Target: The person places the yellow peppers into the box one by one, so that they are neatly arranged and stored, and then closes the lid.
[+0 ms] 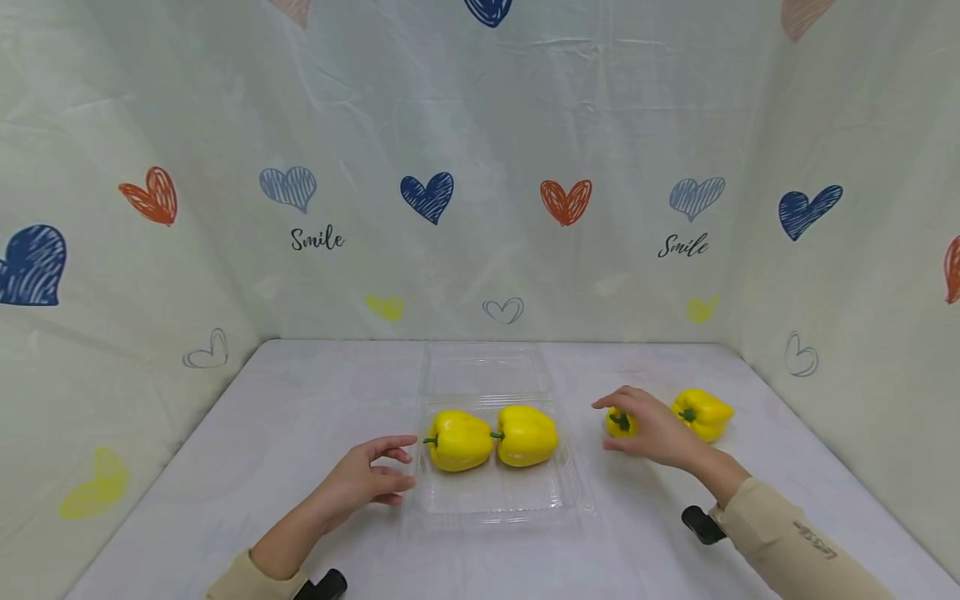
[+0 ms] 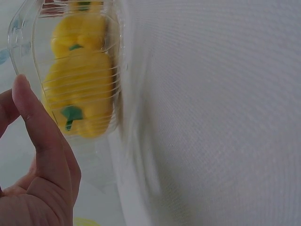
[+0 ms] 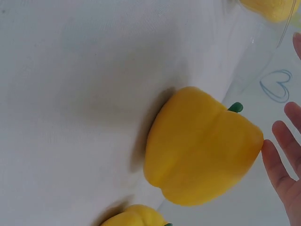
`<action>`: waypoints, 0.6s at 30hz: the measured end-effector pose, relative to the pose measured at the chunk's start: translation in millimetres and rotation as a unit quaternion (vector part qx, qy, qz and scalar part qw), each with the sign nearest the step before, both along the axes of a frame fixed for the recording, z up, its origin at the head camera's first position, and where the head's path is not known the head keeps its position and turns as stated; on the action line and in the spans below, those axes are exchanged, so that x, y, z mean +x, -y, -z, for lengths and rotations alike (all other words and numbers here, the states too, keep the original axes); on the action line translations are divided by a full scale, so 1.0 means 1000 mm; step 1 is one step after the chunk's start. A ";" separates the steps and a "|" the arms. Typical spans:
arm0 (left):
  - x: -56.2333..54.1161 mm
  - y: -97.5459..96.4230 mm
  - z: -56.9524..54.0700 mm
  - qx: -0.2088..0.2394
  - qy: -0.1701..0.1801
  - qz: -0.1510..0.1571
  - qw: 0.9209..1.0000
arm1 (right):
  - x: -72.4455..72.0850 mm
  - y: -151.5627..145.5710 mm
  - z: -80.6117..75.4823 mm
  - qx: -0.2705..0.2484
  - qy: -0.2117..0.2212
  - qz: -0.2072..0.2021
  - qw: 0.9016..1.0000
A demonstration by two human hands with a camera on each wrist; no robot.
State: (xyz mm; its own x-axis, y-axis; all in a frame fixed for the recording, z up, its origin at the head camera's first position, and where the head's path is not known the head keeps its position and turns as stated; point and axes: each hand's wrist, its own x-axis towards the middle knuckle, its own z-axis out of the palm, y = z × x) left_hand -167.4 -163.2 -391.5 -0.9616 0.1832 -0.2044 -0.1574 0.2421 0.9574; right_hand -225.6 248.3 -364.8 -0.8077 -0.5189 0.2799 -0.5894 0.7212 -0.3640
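A clear plastic clamshell box lies unfolded on the table, its lid laid back. Two yellow bell peppers sit side by side in its base. My left hand is by the box's left edge, fingers loosely spread; in the left wrist view the thumb appears at the box rim, contact uncertain. My right hand reaches over a third bell pepper, partly hidden in the head view. Its fingers are extended; one fingertip appears at the pepper's side, but a grip is not visible.
Another yellow bell pepper lies on the table just beyond the right hand. The white-covered table is bounded by a heart-print curtain at the back and on both sides.
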 end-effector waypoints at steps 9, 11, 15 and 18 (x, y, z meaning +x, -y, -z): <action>0.000 0.000 0.000 -0.005 0.002 -0.004 1.000 | 0.001 -0.013 -0.002 -0.005 0.003 0.023 1.000; 0.000 0.000 0.000 -0.004 0.002 -0.003 1.000 | 0.001 -0.017 -0.001 -0.006 0.005 0.030 1.000; 0.000 -0.001 0.000 -0.002 0.001 0.000 1.000 | -0.001 -0.024 0.000 -0.012 0.007 0.038 0.999; 0.000 -0.001 -0.001 -0.001 0.001 -0.002 1.000 | -0.001 -0.029 0.000 -0.017 0.012 0.042 0.999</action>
